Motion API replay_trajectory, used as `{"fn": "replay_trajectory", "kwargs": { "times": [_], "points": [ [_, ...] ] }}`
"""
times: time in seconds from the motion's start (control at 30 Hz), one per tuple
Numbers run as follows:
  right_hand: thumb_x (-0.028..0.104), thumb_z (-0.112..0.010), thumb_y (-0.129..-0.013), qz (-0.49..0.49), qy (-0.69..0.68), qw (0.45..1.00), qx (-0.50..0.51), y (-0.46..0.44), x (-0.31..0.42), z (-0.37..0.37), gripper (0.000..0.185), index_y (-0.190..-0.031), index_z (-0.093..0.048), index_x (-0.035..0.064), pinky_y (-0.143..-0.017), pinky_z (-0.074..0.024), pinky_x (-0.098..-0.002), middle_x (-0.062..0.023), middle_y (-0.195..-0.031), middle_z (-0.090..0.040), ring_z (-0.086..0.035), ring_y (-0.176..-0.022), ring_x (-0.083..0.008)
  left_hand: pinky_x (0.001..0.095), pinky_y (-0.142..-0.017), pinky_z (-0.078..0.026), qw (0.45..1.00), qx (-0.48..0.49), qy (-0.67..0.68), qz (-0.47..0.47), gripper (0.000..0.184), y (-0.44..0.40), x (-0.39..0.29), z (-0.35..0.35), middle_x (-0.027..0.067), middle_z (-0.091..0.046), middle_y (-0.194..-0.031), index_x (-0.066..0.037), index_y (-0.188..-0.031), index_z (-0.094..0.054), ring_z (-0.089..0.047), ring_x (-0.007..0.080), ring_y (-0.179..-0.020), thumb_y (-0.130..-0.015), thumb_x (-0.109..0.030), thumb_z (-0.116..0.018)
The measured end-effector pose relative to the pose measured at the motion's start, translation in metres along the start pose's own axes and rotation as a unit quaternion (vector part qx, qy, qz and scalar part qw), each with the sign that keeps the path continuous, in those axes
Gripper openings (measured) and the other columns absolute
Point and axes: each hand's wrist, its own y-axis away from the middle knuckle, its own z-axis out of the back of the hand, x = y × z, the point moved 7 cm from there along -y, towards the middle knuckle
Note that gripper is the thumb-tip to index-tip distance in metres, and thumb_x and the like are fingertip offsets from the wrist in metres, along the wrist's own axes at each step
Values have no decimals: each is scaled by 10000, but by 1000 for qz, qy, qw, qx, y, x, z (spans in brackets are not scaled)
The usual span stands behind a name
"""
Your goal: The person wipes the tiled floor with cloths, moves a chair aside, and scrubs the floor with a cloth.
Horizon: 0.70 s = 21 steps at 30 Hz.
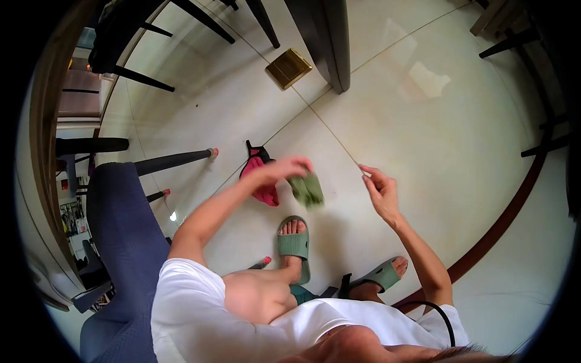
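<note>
My left hand [292, 167] is closed on a crumpled green cloth-like piece [307, 189] that hangs from its fingers, blurred by motion. Just beyond that wrist, partly behind the forearm, a pink and black fabric item [260, 172] lies on the floor; its exact kind does not show. To the right, apart from both, my right hand [382, 189] is raised over the tiles with thumb and forefinger brought close in a pinch. Whatever may be between those fingertips is too small to make out.
Green slippers [293, 245] are on my feet. A gold square plate [288, 69] is set in the tiled floor beside a dark table leg [327, 42]. Dark chair legs [175, 162] stand at the left, near a blue-grey padded seat [124, 236]. More furniture legs stand at the right.
</note>
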Motion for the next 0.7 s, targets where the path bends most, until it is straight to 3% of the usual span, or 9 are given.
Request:
{"fn": "replay_trajectory", "kwargs": {
  "times": [0.07, 0.1, 0.17, 0.27, 0.37, 0.4, 0.5, 0.67, 0.7],
  "points": [
    [51, -564, -932, -4, -8, 1000, -26, 2, -10, 13, 238, -1147, -666, 60, -477, -260, -213, 69, -581, -377, -298, -537, -32, 275, -801, -487, 990, -85, 75, -89, 189, 8, -25, 77, 48, -617, -933, -18, -963, -602, -590, 129, -880, -808, -46, -496],
    [50, -564, -932, -6, -13, 999, -39, 3, -13, 17, 239, -1147, -667, 59, -478, -260, -212, 73, -583, -377, -299, -539, -31, 281, -810, -493, 985, -160, 45, -52, 204, 18, -35, 119, 42, -612, -935, -27, -978, -595, -589, 137, -893, -808, -54, -485],
    [50, -564, -934, -14, -13, 999, -37, 3, -17, 19, 235, -1144, -670, 53, -483, -260, -209, 77, -593, -373, -303, -543, -30, 295, -826, -498, 926, -346, 114, -101, 248, 33, -27, 209, 47, -591, -1022, -59, -1044, -573, -572, 152, -959, -819, -55, -470],
    [44, -560, -937, -17, -9, 999, -27, 2, -17, 19, 236, -1146, -670, 50, -484, -261, -210, 77, -594, -369, -303, -546, -29, 316, -897, -487, 822, -484, 221, -201, 343, 50, -29, 289, 46, -612, -1096, -107, -1131, -608, -587, 176, -1017, -846, -13, -442],
    [38, -556, -939, -17, -8, 1000, -19, -3, -15, 13, 237, -1148, -668, 44, -484, -261, -211, 76, -593, -366, -301, -547, -29, 336, -972, -460, 785, -591, -47, -178, 486, 41, -29, 316, 80, -586, -1260, -107, -1268, -576, -568, 218, -1120, -849, 62, -396],
    [38, -556, -939, -18, -8, 1000, -16, -5, -15, 12, 237, -1148, -667, 43, -484, -261, -212, 75, -592, -366, -300, -547, -30, 346, -1031, -411, 800, -563, -179, -103, 557, 22, -13, 327, 115, -522, -1373, -116, -1339, -534, -521, 263, -1209, -847, 103, -394],
    [44, -561, -938, -31, -21, 999, -16, -12, -21, 9, 234, -1145, -668, 43, -484, -262, -214, 73, -589, -368, -298, -548, -34, 351, -1088, -347, 655, -604, -403, -209, 503, -5, -7, 283, 132, -498, -1394, -91, -1322, -542, -463, 294, -1282, -876, 83, -388],
    [58, -570, -934, -34, -26, 999, -18, -15, -29, 4, 233, -1145, -667, 52, -480, -260, -218, 59, -576, -365, -292, -540, -40, 393, -1140, -285, 760, -380, -460, -257, 373, -35, -16, 118, 163, -485, -1386, -8, -1294, -521, -393, 318, -1345, -943, -23, -395],
    [59, -570, -933, -33, -25, 999, -15, -18, -29, 2, 234, -1146, -666, 53, -478, -258, -219, 56, -574, -363, -291, -537, -41, 423, -1132, -290, 768, -276, -459, -351, 348, -38, -11, 80, 162, -507, -1358, -15, -1262, -540, -411, 331, -1329, -935, -42, -423]
  ]
}}
